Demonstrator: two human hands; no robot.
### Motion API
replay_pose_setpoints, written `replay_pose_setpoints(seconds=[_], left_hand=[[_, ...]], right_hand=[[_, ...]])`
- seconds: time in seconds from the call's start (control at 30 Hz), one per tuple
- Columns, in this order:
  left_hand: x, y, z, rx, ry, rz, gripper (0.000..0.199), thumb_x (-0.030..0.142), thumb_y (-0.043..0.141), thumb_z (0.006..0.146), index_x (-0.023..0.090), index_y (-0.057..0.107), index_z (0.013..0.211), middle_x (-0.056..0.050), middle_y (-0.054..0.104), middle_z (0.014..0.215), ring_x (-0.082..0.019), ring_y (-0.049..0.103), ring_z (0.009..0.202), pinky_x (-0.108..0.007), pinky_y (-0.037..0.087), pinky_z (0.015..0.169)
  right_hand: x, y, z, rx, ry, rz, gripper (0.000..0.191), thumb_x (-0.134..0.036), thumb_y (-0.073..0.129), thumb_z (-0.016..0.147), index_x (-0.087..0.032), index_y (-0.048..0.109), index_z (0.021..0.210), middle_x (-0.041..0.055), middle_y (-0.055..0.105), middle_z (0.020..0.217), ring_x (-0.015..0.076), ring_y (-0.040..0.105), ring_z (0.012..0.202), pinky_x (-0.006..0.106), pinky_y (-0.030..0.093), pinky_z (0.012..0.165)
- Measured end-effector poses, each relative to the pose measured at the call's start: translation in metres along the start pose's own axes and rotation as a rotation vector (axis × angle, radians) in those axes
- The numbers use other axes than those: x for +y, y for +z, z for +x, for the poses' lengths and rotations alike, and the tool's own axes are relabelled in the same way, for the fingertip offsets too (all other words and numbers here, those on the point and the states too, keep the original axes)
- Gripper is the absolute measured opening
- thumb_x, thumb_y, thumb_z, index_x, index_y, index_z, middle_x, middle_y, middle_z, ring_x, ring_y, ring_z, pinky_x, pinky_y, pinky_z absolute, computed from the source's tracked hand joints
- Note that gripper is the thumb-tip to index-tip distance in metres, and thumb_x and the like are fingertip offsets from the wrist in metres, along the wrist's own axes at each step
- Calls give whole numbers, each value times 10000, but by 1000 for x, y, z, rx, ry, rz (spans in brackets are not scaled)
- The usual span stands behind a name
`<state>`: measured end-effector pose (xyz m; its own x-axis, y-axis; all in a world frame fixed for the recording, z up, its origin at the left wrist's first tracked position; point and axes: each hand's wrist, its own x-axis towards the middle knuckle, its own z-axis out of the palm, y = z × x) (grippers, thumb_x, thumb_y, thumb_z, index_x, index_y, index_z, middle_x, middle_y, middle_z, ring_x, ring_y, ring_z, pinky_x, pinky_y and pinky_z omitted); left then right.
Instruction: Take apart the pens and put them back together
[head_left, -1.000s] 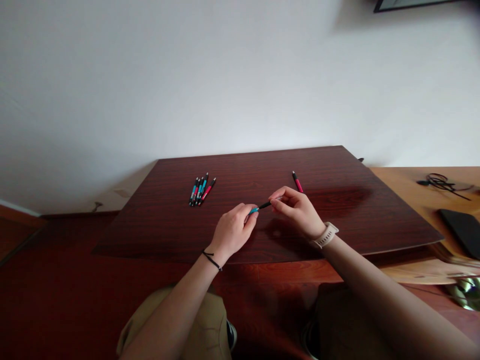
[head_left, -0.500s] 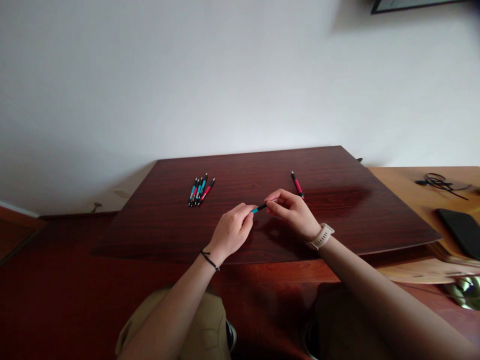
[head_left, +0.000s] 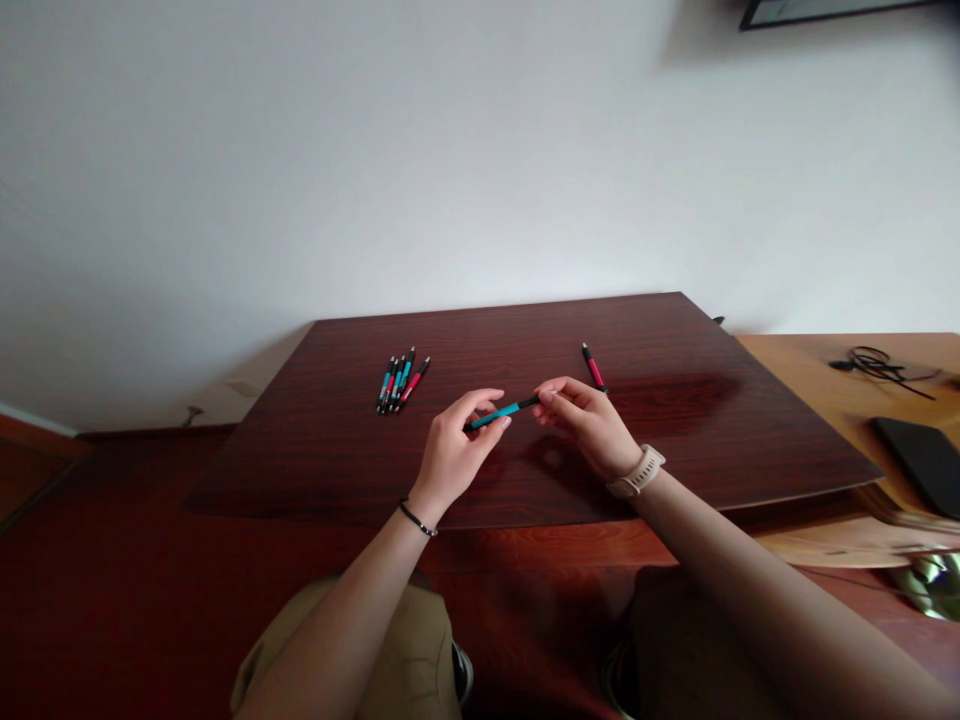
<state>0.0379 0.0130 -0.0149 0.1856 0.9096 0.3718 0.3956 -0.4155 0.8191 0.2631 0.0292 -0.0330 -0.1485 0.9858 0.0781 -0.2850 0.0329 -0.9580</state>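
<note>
A ballpoint pen (head_left: 501, 413) with a turquoise barrel and black ends is held slantwise above the table. My right hand (head_left: 589, 422), wearing a pale watch, pinches the pen's right end between thumb and fingertips, which hide that tip. Around the left part of the pen, my left hand (head_left: 457, 445) has its thumb and fingers spread apart; whether a finger touches the barrel I cannot tell. Left of my hands lies a group of several pens (head_left: 400, 380), turquoise and red. Beyond my right hand lies one red pen (head_left: 595, 368), its near end by my knuckles.
The dark wooden table (head_left: 502, 345) stands against a white wall. At its right is a lighter wooden surface (head_left: 787, 360) with a black cable (head_left: 877, 365) and a flat black device (head_left: 919, 460). My knees are below the table's front edge.
The fingers of my left hand have opened from around the pen, uncovering its turquoise barrel. My right hand keeps its pinch on the other end. The pens on the table have not moved.
</note>
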Motion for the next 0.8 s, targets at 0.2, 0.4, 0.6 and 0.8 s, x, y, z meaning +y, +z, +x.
replay_pose_setpoints(seconds=[0.2,0.4,0.6,0.8], left_hand=[[-7,-5,5,16,-345,-409,500,630,584,1010,164,755,1072,-86,765,815,-94,508,464,-232,296,427],[-12,-5,4,62,-405,-404,584,679,621,982,155,684,733,-14,576,529,-82,426,426,-229,243,421],[-11,-6,7,116,-328,-396,450,581,675,992,173,678,803,-6,632,632,-90,512,488,-226,318,449],[-14,-6,9,142,-230,-441,264,443,750,957,193,720,1036,-44,740,864,-143,695,727,-222,428,549]], right_hand=[[-3,2,-2,57,23,100,333,-488,911,827,-234,756,975,22,771,859,142,681,773,259,547,729],[-5,1,-1,121,-14,83,339,-483,925,809,-235,758,967,25,776,857,148,680,769,272,545,725],[-4,2,0,131,-50,68,328,-484,906,834,-228,761,980,28,781,859,145,682,765,277,540,723],[-3,1,1,143,-62,45,353,-514,901,829,-230,753,976,35,778,871,158,689,784,298,555,744]])
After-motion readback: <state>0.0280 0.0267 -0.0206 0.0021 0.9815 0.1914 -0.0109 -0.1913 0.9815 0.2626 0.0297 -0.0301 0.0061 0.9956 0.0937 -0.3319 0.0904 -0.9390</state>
